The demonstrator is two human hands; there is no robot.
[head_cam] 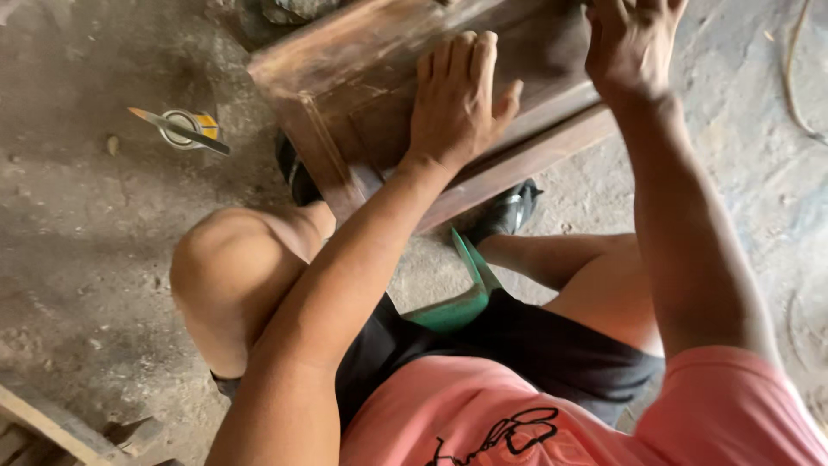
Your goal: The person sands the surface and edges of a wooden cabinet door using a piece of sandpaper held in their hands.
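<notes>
The left hand [457, 99] lies flat and open, palm down, fingers together and pointing away from the person, pressed onto the top face of a dark wooden furniture piece [362, 78]. It grips nothing; it only bears down on the wood. Directly under and ahead of that hand the wood stretches away, its long axis running slantwise from the near-left corner up toward the right hand [634, 39]. That right hand rests on the same piece, farther along and farther from the body, at the frame's upper edge; its fingers curl down onto the wood, but whether they close on something I cannot tell, as the tips are cut off. The left hand is the nearer one to the worn corner and its framed edge.

Below the left wrist, the piece rests between the person's bare knees. A green plastic stool [461, 298] shows under the thighs. Well off to the left of the left hand, on the dusty concrete floor [78, 216], a tape roll [183, 128] lies with a pencil [177, 129] across it.
</notes>
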